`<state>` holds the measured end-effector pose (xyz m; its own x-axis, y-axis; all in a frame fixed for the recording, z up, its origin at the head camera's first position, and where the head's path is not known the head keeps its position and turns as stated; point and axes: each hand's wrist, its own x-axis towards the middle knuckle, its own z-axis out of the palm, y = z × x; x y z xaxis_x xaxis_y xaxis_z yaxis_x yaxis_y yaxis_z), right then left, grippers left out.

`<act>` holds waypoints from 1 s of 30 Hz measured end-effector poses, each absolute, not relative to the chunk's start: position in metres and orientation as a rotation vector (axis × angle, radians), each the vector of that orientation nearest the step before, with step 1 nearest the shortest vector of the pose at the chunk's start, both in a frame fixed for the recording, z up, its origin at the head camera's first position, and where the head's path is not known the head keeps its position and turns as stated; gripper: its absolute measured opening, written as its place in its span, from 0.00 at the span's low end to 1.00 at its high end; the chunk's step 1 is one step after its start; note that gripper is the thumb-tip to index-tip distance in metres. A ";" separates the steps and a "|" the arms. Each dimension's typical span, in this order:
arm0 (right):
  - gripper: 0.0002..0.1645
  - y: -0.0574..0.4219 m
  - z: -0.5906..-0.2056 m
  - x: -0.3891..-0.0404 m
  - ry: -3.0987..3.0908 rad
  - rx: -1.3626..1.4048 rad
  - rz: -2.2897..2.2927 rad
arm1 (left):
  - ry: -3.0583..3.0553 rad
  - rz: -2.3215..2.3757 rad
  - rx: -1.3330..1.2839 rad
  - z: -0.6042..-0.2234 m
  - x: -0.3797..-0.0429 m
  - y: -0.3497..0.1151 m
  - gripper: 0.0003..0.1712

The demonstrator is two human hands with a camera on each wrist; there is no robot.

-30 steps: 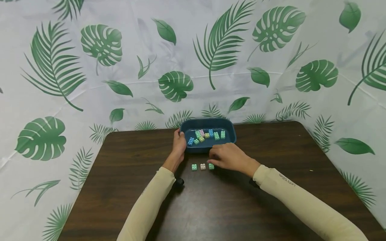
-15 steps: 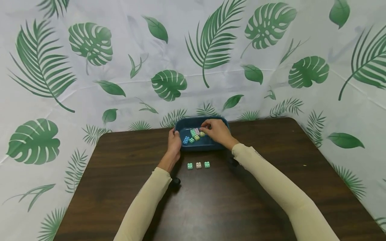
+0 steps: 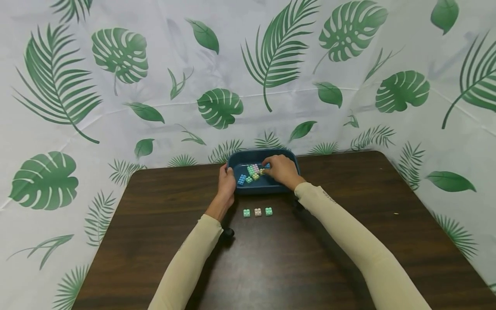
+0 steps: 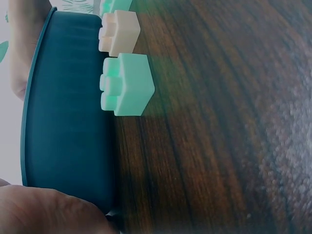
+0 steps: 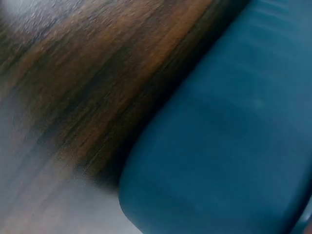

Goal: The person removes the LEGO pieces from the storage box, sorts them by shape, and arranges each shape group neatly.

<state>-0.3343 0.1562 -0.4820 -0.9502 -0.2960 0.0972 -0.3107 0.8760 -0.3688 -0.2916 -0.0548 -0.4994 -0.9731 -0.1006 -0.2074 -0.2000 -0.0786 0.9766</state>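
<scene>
1. While the left hand (image 3: 226, 183) clasps the left end of the blue tray (image 3: 267, 188), thumb at the rim, the right hand (image 3: 283, 170) reaches over the near rim into it.
2. The left grip is closed on the tray; the left wrist view shows that hand against the end of the long wall.
3. The right hand's fingers are bent, their tips at the near yellow brick (image 3: 261, 171); whether this grip pinches it, I cannot tell.
4. Just beyond those fingertips, a blue brick (image 3: 268, 165) lies partly hidden in the tray.
5. Left of them, also in the tray, a long green brick (image 3: 250, 170) and a pink brick (image 3: 255, 168) lie side by side.
6. Nearer the left hand are a second yellow brick (image 3: 255, 176), a small green brick (image 3: 249, 180) and a long blue brick (image 3: 242, 179), the last lying slanted.
7. On the tabletop (image 3: 248, 275), in front of the tray, three bricks stand in a row, studs up and slightly apart: left green (image 3: 246, 213), cream (image 3: 258, 212) and right green (image 3: 269, 211).
8. Pale yellow sleeves (image 3: 348, 232) cover both arms; a leaf-printed backdrop (image 3: 174, 43) hangs behind.
</scene>
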 end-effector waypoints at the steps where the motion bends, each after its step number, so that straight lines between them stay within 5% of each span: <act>1: 0.17 0.156 -0.482 -0.334 -3.006 0.485 0.567 | 2.086 2.232 -0.337 -0.499 -0.291 -0.055 0.30; 20: 0.12 0.151 -0.483 -0.331 -2.956 0.537 0.412 | 2.091 2.237 -0.353 -0.500 -0.293 -0.055 0.30; 30: 0.12 0.149 -0.458 -0.302 -2.814 0.696 0.276 | 2.121 2.218 -0.347 -0.501 -0.292 -0.054 0.30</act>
<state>-0.3018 0.1490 -0.4582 -0.8608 -0.4345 0.2652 -0.4778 0.8693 -0.1265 -0.2920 -0.0542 -0.5008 -0.9734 -0.1164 -0.1975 -0.1920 -0.0561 0.9798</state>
